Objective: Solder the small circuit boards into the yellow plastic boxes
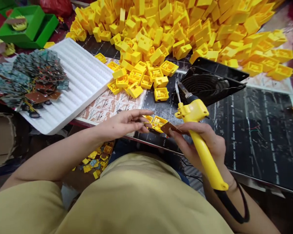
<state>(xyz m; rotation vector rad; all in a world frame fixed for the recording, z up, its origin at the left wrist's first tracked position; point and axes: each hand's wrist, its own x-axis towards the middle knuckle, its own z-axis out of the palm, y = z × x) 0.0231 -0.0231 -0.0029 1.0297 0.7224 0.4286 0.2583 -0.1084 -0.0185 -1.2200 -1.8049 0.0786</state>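
My right hand (202,143) is closed, pinching a brown circuit board (170,128) between thumb and fingers. A yellow soldering gun (202,152) lies across the same hand, its metal tip (177,92) pointing up and away. An open yellow plastic case (159,123) sits at the table's near edge, just left of the board. Reaching in from the left, my left hand (123,125) has its thumb and fingers close together at a thin wire (147,123) beside the case. Part of the case is hidden behind the left fingers.
Many yellow cases (144,44) are heaped across the back. A black fan (207,83) stands beyond the soldering gun. On the left, a white foam slab (80,74) bears piled circuit boards (39,74). Green trays (26,27) stand behind it; more yellow pieces (97,161) lie below the table.
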